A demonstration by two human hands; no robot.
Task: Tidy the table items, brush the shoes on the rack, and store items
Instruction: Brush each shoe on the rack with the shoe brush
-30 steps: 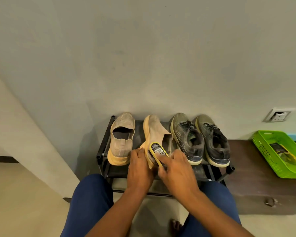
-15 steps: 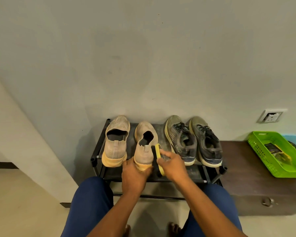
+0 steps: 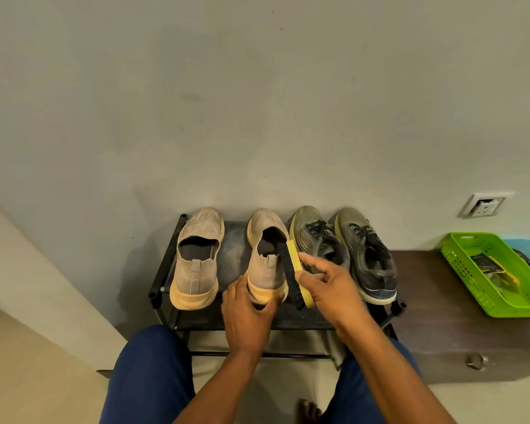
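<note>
Two beige slip-on shoes and two dark grey laced sneakers stand in a row on a black shoe rack (image 3: 233,249) against the wall. My left hand (image 3: 247,313) grips the heel of the second beige shoe (image 3: 266,264), which stands upright. My right hand (image 3: 328,286) holds a yellow-backed shoe brush (image 3: 297,270), its black bristles against that shoe's right side. The other beige shoe (image 3: 196,261) is at the far left. The sneakers (image 3: 367,255) are to the right, one partly hidden behind my right hand.
A dark brown low cabinet (image 3: 459,325) with a metal ring pull adjoins the rack on the right. On it sits a green plastic basket (image 3: 471,270) holding small items, with a blue tray behind it. A wall socket (image 3: 484,205) is above. My blue-trousered knees are in front.
The second beige shoe, tilted on its side a second ago, now stands upright on the rack. The brush has moved from its sole to its right side.
</note>
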